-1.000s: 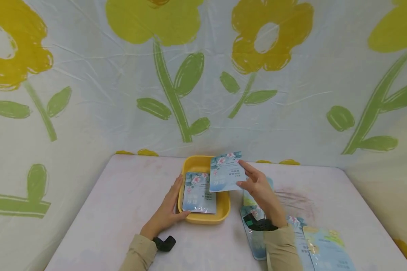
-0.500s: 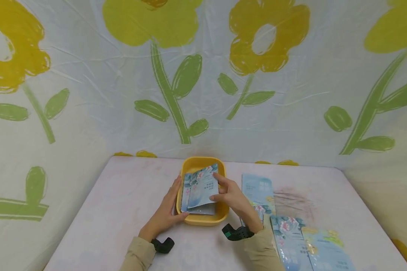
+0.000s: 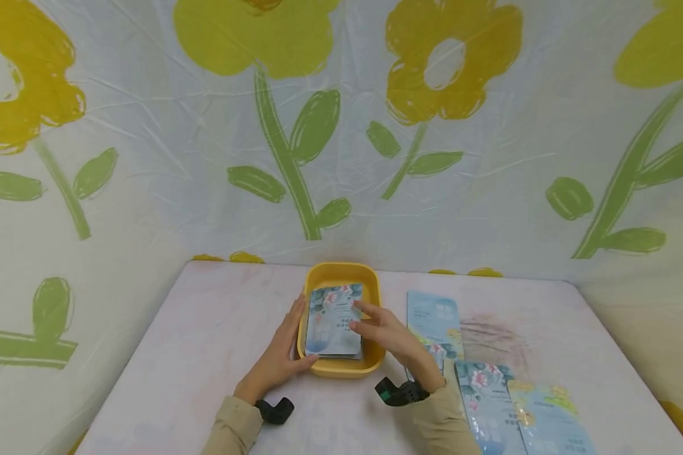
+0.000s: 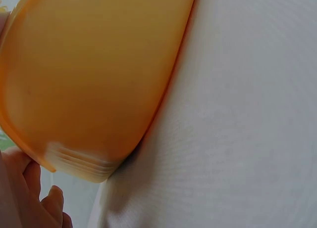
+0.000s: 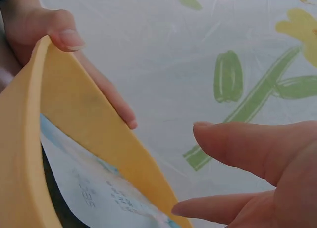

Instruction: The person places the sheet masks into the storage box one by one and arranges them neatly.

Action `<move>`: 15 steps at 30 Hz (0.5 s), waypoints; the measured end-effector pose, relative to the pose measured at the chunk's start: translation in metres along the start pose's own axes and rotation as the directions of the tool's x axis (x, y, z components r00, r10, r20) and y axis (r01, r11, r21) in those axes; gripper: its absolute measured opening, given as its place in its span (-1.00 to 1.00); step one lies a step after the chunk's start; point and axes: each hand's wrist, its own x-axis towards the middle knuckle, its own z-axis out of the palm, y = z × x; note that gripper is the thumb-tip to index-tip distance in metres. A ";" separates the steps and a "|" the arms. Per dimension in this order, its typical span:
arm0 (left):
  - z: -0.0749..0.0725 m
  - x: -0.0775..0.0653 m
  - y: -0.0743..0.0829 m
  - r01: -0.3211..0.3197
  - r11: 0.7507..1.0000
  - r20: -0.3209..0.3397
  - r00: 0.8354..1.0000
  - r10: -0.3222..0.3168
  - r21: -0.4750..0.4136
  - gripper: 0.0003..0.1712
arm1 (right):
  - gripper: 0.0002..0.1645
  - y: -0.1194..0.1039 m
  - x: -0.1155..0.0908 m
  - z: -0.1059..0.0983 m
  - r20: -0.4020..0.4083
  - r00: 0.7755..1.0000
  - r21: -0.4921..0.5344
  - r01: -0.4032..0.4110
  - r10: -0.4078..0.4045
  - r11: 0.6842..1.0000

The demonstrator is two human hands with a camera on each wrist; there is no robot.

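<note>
A yellow plastic basket (image 3: 341, 273) stands at the back middle of the table. In it lies a stack of flat blue sachets, like face-mask packets, the top sachet (image 3: 327, 332) printed with pink flowers. My left hand (image 3: 283, 351) holds the basket's left side, thumb over the near rim and fingers along the outer wall. Over the basket's right rim reaches my right hand (image 3: 395, 338), its fingertips close to the top sachet's right edge. In the right wrist view, thumb and finger stand apart with nothing between them above the sachet (image 5: 94, 183).
To the right of the basket lies a pale blue sachet (image 3: 430, 311), with a floral one partly hidden by my right arm. Nearer the front right are a floral sachet (image 3: 489, 404) and a yellow-topped sachet (image 3: 549, 417), overlapping. A flower-print cloth (image 3: 205, 126) hangs behind the table.
My right hand has carried a floral sachet left from above the basket's right side, laid it onto the stack inside and let it go. The left hand has stayed on the basket.
</note>
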 end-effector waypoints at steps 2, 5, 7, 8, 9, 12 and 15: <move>0.000 0.001 0.000 0.005 1.000 0.002 1.000 -0.005 0.003 0.25 | -0.17 0.000 0.000 0.001 0.015 1.000 -0.008 -0.002 0.002 1.000; 0.000 0.001 0.000 0.014 1.000 0.005 1.000 -0.014 0.007 0.26 | -0.16 0.001 0.001 0.001 0.013 1.000 -0.013 0.001 -0.001 1.000; 0.000 0.001 0.000 0.021 1.000 0.009 1.000 -0.021 0.011 0.26 | -0.18 0.002 0.001 0.001 -0.001 1.000 -0.004 0.005 -0.005 1.000; 0.001 0.001 0.000 0.023 1.000 0.011 1.000 -0.023 0.015 0.26 | -0.19 0.002 0.000 0.000 -0.010 1.000 0.000 0.006 -0.006 1.000; 0.001 0.001 0.000 0.022 1.000 0.011 1.000 -0.023 0.016 0.26 | -0.19 0.002 -0.001 0.000 -0.016 1.000 0.003 0.007 -0.007 1.000; 0.002 0.002 0.000 0.023 1.000 0.009 1.000 -0.023 0.013 0.26 | -0.18 0.001 -0.004 -0.004 -0.016 1.000 0.009 0.013 -0.013 1.000; 0.003 0.003 0.000 0.022 1.000 0.006 1.000 -0.022 0.013 0.26 | -0.18 -0.002 -0.007 -0.009 -0.019 0.999 0.012 0.026 -0.026 1.000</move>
